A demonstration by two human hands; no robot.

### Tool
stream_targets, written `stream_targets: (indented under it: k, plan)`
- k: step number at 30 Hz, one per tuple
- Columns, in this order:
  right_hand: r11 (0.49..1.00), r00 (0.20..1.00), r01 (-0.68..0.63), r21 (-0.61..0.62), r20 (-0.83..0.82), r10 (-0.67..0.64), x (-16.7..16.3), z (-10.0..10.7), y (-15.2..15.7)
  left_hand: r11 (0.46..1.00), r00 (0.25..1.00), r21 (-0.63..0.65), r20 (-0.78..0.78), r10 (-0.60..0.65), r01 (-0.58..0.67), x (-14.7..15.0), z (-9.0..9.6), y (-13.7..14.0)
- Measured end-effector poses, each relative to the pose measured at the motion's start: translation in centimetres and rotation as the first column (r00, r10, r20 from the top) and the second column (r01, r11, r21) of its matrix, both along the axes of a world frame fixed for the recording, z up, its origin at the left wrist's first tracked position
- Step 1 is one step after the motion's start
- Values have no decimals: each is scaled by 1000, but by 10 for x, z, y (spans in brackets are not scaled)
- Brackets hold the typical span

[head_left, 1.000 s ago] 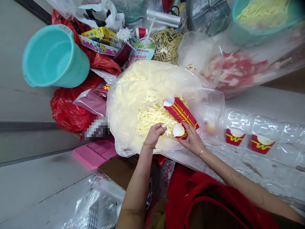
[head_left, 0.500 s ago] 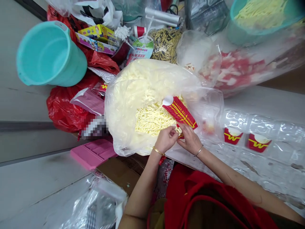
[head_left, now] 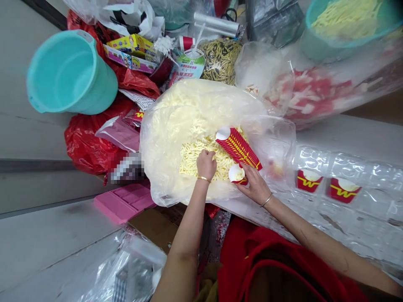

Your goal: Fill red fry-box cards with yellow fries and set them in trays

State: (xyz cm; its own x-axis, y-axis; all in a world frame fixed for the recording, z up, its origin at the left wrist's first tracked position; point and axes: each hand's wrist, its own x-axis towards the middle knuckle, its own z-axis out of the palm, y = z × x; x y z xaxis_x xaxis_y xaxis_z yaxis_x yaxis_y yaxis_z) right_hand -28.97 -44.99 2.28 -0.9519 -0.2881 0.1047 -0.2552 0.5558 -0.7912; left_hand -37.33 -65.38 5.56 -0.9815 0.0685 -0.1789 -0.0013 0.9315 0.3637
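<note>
The right hand [head_left: 254, 184] pinches a red carton [head_left: 233, 173] over the plastic bag [head_left: 160, 134]; the left hand [head_left: 206, 165] is at the pale sticks [head_left: 188, 160] inside it, fingers curled, though I can't tell whether they're gripping any.

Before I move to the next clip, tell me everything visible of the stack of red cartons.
The stack of red cartons looks like nested folded card, red with yellow markings, a white rounded face showing at its upper-left end. It lies slantwise over the pale yellow sticks in the open plastic bag. Its lower-right end is close to the right hand; whether they touch is unclear.
</note>
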Motion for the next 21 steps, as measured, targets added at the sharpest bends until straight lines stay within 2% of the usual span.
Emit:
stream_targets:
  k: [1, 3, 5, 8, 10, 12, 15, 17, 21]
  plan:
    - [1000, 1000, 1, -1, 0, -1, -1, 1, 0, 998, 1000, -63, -1, 5, -5, -6, -3, -5]
    - [1000, 1000, 10, -9, 8, -10, -2, 3, 1, 995, 999, -94, -24, 26, -28, -12, -4, -11]
    - [999, 999, 27, -17, 22, -27, -2, 4, 0, 998, 995, -15, -77, 64, -65, -7, 2, -10]
    - [999, 999, 39, -18, 30, -38, -2, 7, -3, 979, 993, 191, -81, 82, -65, 17, 23, 6]
    - [999, 999, 39, -19, 23, -38, -1, 11, -6, 971, 999, 237, -52, 9, 3, 37, 41, 24]
    - [998, 999, 51, -27, 12, -51, 0, 16, -9, 973, 995, 207, -32, -94, 98, 58, 57, 42]
    - [995, 996, 87, -39, -12, -87, 1, 28, -10, 964, 986, 206, -28, -167, 169, 80, 71, 63]
    - [995, 995, 91, -47, -39, -93, 3, 36, -8, 959, 992, 257, -63, -107, 120, 88, 74, 72]
    - [994, 993, 97, -57, -60, -101, 13, 52, -2, 922, 987, 386, -129, 93, -37, 93, 71, 82]
